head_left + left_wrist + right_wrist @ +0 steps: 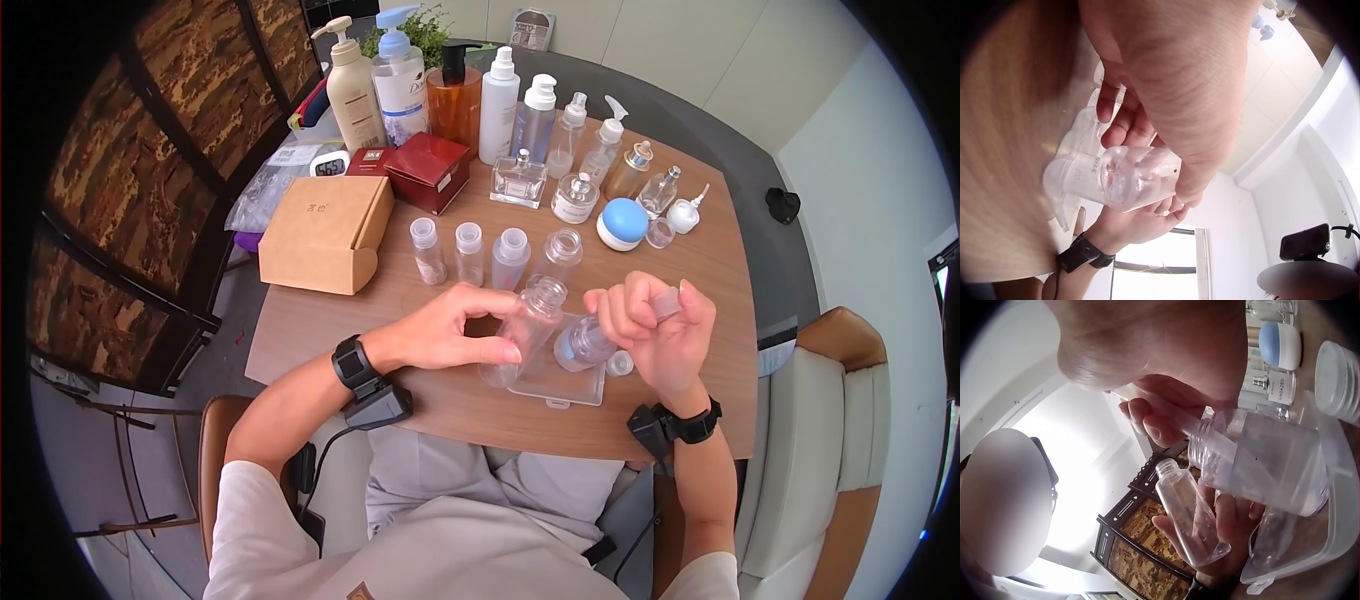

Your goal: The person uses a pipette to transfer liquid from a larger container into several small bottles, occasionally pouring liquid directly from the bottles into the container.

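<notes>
Between thumb and fingers, my left hand (pixel 450 325) grips a clear empty-looking bottle (pixel 535 325), tilted, its neck uncapped. In the left wrist view the base of that clear bottle (pixel 1116 178) faces the camera. My right hand (pixel 660 325) has curled fingers around a pale translucent plastic stick (pixel 1175 415), whose exact kind I cannot tell. The stick's lower end reaches through the mouth of a wide clear bottle (pixel 1272 462). This wide bottle stands over a clear shallow plastic tray (pixel 560 391). A small white cap (pixel 620 363) lies right of the tray.
Several small uncapped bottles (pixel 469 252) line up beyond my hands. Behind them are perfume bottles (pixel 518 182), a blue-lidded jar (pixel 622 222) and tall pump bottles (pixel 402 90). A brown cardboard box (pixel 325 235) and a dark red box (pixel 428 170) sit at the left.
</notes>
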{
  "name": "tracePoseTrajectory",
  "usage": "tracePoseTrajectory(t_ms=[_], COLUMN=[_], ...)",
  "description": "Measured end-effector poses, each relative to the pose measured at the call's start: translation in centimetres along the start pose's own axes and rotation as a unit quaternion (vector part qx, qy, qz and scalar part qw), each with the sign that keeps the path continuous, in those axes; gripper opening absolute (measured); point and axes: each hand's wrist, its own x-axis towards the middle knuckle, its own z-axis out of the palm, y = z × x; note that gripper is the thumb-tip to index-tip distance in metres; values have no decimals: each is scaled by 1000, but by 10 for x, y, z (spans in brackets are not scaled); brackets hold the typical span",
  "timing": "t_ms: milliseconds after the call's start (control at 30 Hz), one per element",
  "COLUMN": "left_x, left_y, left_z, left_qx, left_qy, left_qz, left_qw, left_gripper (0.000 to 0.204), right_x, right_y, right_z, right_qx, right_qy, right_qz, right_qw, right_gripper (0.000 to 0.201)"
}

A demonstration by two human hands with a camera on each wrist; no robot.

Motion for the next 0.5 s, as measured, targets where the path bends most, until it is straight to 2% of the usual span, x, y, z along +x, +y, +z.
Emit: tracePoseTrajectory(t_ms=[133,500], left_x=[0,0], left_y=[-9,-5], left_z=[-1,2], left_qx=[-2,-3], left_qy=[-1,6], left_qz=[23,13], left_qw=[1000,1000], left_gripper=[27,25], right_x=[0,-1], right_y=[-1,0], right_z=[1,-2], right_qx=[-1,15], right_qy=[2,-5], right_qz=[1,-8], right_qw=[1000,1000], right_gripper=[49,38])
